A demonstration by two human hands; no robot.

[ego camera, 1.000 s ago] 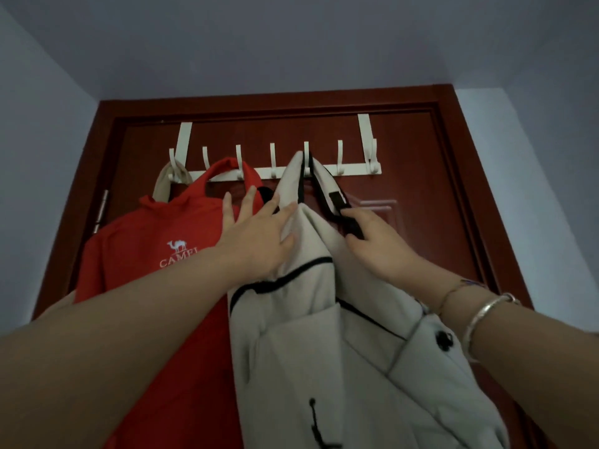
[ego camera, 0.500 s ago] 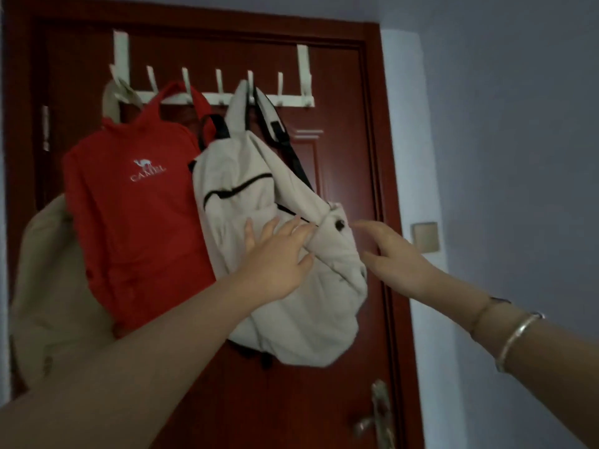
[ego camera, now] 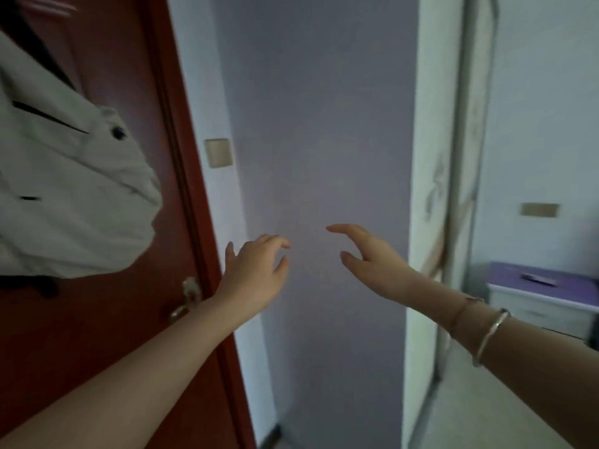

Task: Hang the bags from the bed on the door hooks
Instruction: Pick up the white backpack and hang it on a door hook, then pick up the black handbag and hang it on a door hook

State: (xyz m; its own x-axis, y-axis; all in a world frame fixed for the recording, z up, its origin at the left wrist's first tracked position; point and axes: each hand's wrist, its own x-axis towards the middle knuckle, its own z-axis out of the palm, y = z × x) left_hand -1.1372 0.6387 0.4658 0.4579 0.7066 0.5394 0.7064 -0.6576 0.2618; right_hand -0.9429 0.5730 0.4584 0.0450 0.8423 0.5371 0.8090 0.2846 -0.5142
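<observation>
Change since earlier frame: both hands are off the beige backpack; view has swung right, so the hooks and the red bag are out of frame.
Door: dark red door fills the left of the frame, its metal handle at lower centre-left.
Walls: grey-lilac wall occupies the centre; a tan switch plate sits just right of the door frame.
Right side: pale sliding panel with a metal edge runs top to bottom; a purple-topped cabinet stands at the right edge, a second tan plate above it.
Bag: beige backpack hangs against the door at upper left, black trim and a dark button visible; its top is cut off by the frame.
Left hand: left hand is at centre, fingers loosely spread and curled, holding nothing, below and right of the bag, clear of it.
Right hand: right hand is right of centre, fingers apart, empty, well apart from the bag; bracelets on the wrist.
Image quality: motion blur softens detail.
</observation>
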